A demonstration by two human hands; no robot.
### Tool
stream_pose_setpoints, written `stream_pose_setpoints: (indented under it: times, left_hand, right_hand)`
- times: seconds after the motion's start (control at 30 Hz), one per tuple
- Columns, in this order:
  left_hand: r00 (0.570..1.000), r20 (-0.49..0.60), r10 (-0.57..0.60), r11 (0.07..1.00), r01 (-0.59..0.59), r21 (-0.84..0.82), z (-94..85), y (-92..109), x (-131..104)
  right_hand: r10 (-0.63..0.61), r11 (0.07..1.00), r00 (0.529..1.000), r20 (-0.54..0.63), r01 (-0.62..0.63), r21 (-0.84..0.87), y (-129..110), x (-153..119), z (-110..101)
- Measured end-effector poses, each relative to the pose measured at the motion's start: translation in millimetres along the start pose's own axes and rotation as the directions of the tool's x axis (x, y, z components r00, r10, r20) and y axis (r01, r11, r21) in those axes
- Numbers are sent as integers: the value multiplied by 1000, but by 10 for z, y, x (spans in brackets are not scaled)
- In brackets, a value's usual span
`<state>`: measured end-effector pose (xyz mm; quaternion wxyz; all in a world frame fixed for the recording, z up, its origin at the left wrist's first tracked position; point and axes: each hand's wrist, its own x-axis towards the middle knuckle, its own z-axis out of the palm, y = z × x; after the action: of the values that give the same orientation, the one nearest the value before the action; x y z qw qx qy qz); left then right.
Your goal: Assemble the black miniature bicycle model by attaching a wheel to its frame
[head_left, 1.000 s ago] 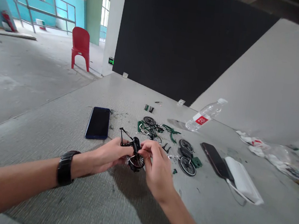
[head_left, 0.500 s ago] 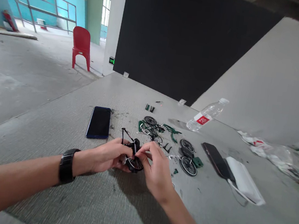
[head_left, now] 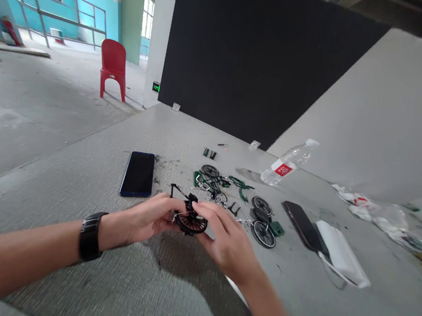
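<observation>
A black model bicycle [head_left: 192,222], partly assembled, is held just above the table between both hands, its spoked wheel toward me and its thin frame pointing up and left. My left hand [head_left: 145,217], with a black watch on the wrist, is closed around its left side, the thumb pressed near the wheel hub. From the right, the fingers of my right hand [head_left: 229,240] grip the top and the wheel's right edge. Just beyond lie green bicycle frame parts [head_left: 211,182], and to the right sit loose spoked wheels [head_left: 264,234] beside a small green box-shaped piece [head_left: 276,228].
A dark blue phone [head_left: 138,174] lies left of the parts. To the right are another phone [head_left: 300,224], a white power bank [head_left: 338,250] with a cable, and a tilted-looking water bottle [head_left: 289,162]. Plastic wrappers [head_left: 384,220] lie far right; a red chair [head_left: 113,66] stands beyond.
The model bicycle has turned so its wheel shows more broadly. My right hand's fingers have shifted from a pinch near the hub to a wider grip over the top and side.
</observation>
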<state>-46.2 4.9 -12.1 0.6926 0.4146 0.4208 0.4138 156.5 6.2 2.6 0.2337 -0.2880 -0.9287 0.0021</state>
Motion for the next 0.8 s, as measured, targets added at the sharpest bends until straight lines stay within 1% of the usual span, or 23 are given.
stream_pose_setpoints:
  times: [0.07, 0.1, 0.17, 0.23, 0.3, 0.33, 0.37, 0.4, 0.43, 0.47, 0.5, 0.53, 0.57, 0.6, 0.63, 0.67, 0.73, 0.8]
  left_hand:
    - [996, 26, -84, 986, 87, -140, 8, 8, -12]
    - [993, 56, -105, 973, 114, -200, 10, 15, -17]
    - [987, 135, -88, 957, 121, -263, 11, 34, -23]
    - [976, 208, -65, 946, 126, -299, 11, 56, -26]
    - [974, 225, -37, 960, 97, -262, 9, 75, -28]
    - [979, 203, -9, 980, 49, -194, 6, 82, -28]
    - [986, 161, 40, 996, -26, -91, 1, 87, -29]
    - [988, 101, 119, 991, -124, 43, -8, 91, -31]
    - [972, 26, 233, 952, -233, 199, -19, 95, -33]
    - [929, -45, 368, 871, -328, 365, -32, 99, -37]
    - [857, -94, 507, 760, -394, 517, -46, 104, -41]
    - [771, -108, 627, 641, -433, 634, -59, 109, -45]
    - [694, -88, 714, 533, -459, 711, -70, 114, -48]
    - [642, -45, 765, 452, -487, 747, -78, 117, -48]
    - [620, 11, 785, 404, -524, 750, -82, 118, -46]
    - [619, 68, 782, 386, -567, 728, -84, 114, -42]
    - [643, 136, 754, 410, -622, 667, -81, 96, -25]
    - [680, 141, 719, 462, -620, 634, -76, 71, -8]
  right_hand:
    - [-21, 999, 999, -28, 20, -41, 0, -7, 19]
    - [-24, 999, 999, -47, 22, -47, 5, -13, 31]
    - [-7, 999, 996, -93, 4, -34, 22, -26, 54]
    - [41, 999, 988, -150, -41, 0, 42, -35, 74]
    - [112, 993, 967, -229, -104, 46, 55, -32, 84]
    - [161, 986, 948, -274, -146, 75, 57, -24, 82]
    - [218, 975, 923, -316, -194, 107, 57, -13, 75]
    - [281, 959, 893, -351, -244, 146, 53, -1, 64]
    - [343, 938, 864, -369, -289, 193, 47, 13, 49]
    - [399, 913, 839, -370, -325, 246, 39, 27, 33]
    - [444, 888, 822, -356, -350, 300, 27, 41, 18]
    - [478, 863, 813, -331, -365, 351, 11, 52, 6]
    - [502, 839, 812, -297, -374, 396, -8, 62, -2]
    - [517, 818, 815, -263, -378, 434, -30, 69, -4]
    - [523, 801, 820, -233, -380, 463, -54, 74, 0]
    - [524, 788, 826, -207, -378, 486, -78, 76, 9]
    - [513, 772, 841, -170, -366, 521, -117, 73, 35]
    - [501, 763, 853, -145, -357, 539, -138, 66, 55]
